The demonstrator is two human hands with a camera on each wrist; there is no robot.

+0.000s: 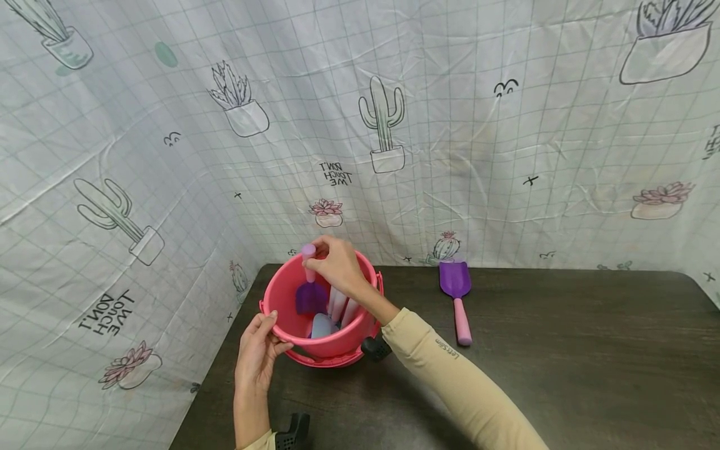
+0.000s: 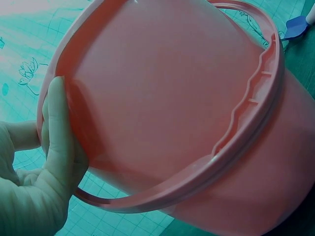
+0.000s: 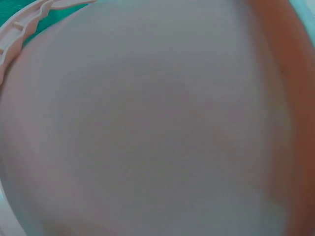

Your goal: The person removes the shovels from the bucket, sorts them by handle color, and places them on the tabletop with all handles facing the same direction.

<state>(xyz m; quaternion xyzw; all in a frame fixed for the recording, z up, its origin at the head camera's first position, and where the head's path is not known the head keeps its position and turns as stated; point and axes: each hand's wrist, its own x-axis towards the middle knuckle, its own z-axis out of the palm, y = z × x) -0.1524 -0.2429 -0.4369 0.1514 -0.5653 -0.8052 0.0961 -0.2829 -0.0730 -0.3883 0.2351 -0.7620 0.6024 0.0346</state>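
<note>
The table holds a pink bucket. The left hand pinches the bucket's rim; keep it steady. The right hand pinches a purple shovel, which reaches inside the bucket. Hold it straight. Another shovel lies right of the bucket. Pale handles and a gray lump inside the bucket could bump it.

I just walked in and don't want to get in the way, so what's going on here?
A person is handling a purple shovel at a pink bucket. The right hand holds the shovel by its pink handle, its blade down inside the bucket, while the left hand holds the bucket's rim. Other tools are in the bucket too. A second shovel, also purple and pink, lies on the dark table to the right.
</note>
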